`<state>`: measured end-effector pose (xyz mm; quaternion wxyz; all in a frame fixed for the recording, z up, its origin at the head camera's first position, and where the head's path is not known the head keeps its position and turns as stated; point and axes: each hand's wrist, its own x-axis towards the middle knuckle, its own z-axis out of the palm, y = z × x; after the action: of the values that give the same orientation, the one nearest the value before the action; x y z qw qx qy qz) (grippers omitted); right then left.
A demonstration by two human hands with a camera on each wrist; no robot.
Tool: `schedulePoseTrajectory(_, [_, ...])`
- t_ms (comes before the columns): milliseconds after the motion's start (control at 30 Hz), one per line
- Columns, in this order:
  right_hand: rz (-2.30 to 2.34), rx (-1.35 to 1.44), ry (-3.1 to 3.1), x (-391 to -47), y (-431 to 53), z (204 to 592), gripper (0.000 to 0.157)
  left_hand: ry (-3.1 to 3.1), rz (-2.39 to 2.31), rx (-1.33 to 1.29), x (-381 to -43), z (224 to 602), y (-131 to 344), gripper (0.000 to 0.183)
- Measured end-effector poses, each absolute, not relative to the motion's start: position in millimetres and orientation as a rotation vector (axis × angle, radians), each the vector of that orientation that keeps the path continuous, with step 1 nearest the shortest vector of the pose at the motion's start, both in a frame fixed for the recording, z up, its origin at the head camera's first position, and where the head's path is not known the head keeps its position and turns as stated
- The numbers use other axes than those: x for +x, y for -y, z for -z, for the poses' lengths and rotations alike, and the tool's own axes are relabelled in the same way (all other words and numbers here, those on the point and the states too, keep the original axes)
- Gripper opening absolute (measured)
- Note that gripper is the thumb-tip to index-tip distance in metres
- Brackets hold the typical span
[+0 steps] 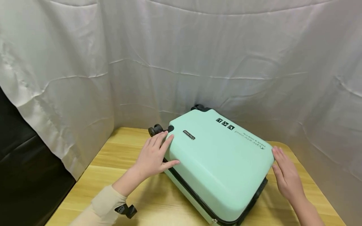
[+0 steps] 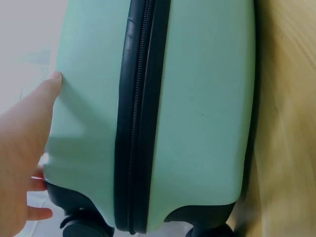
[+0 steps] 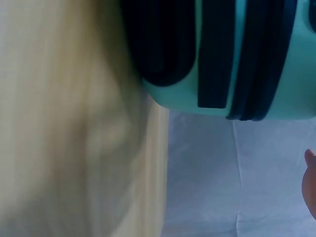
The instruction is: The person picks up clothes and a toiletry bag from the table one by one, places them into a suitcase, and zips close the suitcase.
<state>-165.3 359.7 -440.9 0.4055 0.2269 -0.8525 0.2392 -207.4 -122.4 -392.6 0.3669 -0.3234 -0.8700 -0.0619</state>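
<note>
A mint-green hard-shell suitcase (image 1: 220, 160) lies flat on the wooden table, turned at an angle, with dark lettering on its lid. My left hand (image 1: 154, 153) rests at its left corner near a black wheel (image 1: 155, 129), fingers extended over the shell and thumb spread along the side. In the left wrist view, the black zipper band (image 2: 137, 108) runs along the case's side beside that hand. At the opposite end, my right hand (image 1: 288, 175) has its extended fingertips right at the lid's right corner. Only a bit of the right hand (image 3: 310, 182) shows in the right wrist view.
The wooden table (image 1: 118, 157) extends around the case, its right edge running past my right hand. Pale grey curtains (image 1: 181, 56) hang behind and at both sides. A black surface (image 1: 25, 169) shows at the far left. A dark device (image 1: 126, 210) is on the left wrist.
</note>
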Motion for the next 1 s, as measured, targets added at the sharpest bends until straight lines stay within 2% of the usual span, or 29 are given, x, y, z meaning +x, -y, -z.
schedulePoseTrajectory(300, [-0.568,0.546,2.341,-177,-368,422,0.049,2.098,0.099,-0.875,-220,383,122,0.088])
schedulePoseTrajectory(633, [-0.395,0.443,2.528,-140,-361,402,0.052,2.395,0.101,-0.978,-232,372,129,0.096])
schedulePoseTrajectory(833, [-0.393,0.372,2.546,-121,-345,397,0.051,2.421,0.140,-0.990,-230,375,129,0.094])
schedulePoseTrajectory(1000, [-0.391,0.356,2.605,-114,-337,397,0.056,2.398,0.152,-0.995,-223,377,129,0.094])
